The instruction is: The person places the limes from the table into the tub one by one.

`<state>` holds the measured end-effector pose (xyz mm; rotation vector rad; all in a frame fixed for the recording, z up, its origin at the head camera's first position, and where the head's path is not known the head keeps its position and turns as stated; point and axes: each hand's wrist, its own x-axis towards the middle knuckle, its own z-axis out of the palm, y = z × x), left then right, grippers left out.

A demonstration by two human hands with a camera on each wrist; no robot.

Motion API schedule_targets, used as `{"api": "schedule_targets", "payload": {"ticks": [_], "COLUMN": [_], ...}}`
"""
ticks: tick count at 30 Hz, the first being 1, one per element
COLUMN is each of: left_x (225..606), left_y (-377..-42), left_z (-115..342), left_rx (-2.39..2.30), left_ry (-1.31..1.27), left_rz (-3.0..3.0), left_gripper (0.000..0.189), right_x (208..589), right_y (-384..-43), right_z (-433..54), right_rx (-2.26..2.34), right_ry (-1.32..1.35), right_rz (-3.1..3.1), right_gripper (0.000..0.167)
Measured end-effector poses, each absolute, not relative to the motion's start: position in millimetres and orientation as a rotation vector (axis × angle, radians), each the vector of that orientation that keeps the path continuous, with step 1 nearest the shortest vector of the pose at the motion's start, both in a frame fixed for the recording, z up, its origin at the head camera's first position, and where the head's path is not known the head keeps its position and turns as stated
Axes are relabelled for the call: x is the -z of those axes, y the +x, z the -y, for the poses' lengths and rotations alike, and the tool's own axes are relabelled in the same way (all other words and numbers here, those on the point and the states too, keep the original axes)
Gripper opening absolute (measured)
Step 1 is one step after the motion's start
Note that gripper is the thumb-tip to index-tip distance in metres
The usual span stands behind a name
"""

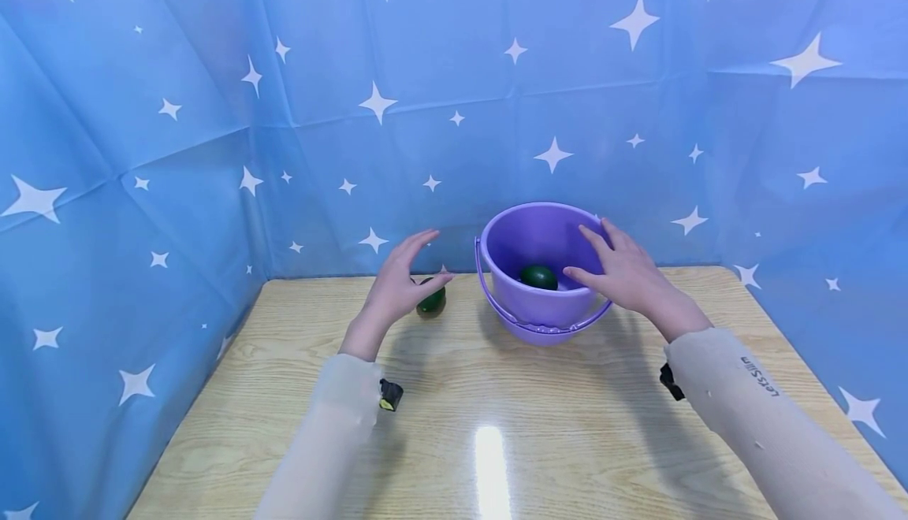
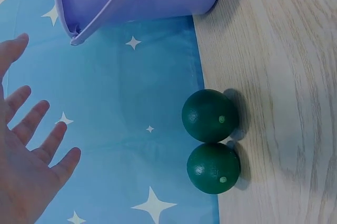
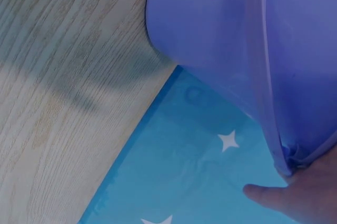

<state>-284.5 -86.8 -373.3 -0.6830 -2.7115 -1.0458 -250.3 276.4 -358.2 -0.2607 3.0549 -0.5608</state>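
My left hand [image 1: 400, 284] hovers above the table with fingers spread, holding nothing. Two dark green avocado-like fruits stand side by side there: one fruit [image 2: 210, 115] and a second fruit [image 2: 213, 168], each with a pale stem spot. In the head view the hand partly covers them. To the right is a purple bucket [image 1: 528, 311], tilted toward me, its handle hanging in front. Another dark green fruit [image 1: 538, 276] lies inside. My right hand [image 1: 624, 272] is at the bucket's right rim, fingers spread; whether it touches the rim, I cannot tell.
The light wooden table [image 1: 454, 425] ends at a blue curtain [image 1: 454, 47] with white stars, which rises behind it and along both sides. A bright glare spot shows near the table's front.
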Motion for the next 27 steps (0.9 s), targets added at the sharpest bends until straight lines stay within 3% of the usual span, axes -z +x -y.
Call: {"api": "schedule_targets", "payload": {"ticks": [27], "left_x": [381.9], "left_y": [-285.2], "left_z": [99.8], "left_rx": [1.05], "left_ry": [-0.572], "left_rz": [2.83], "left_gripper": [0.086], "right_x": [360.7], "right_y": [-252.0], "right_z": [-277.8], "right_rx": [0.565], "right_ry": [-0.272], "right_rz": [-3.066], "right_gripper": [0.093]}}
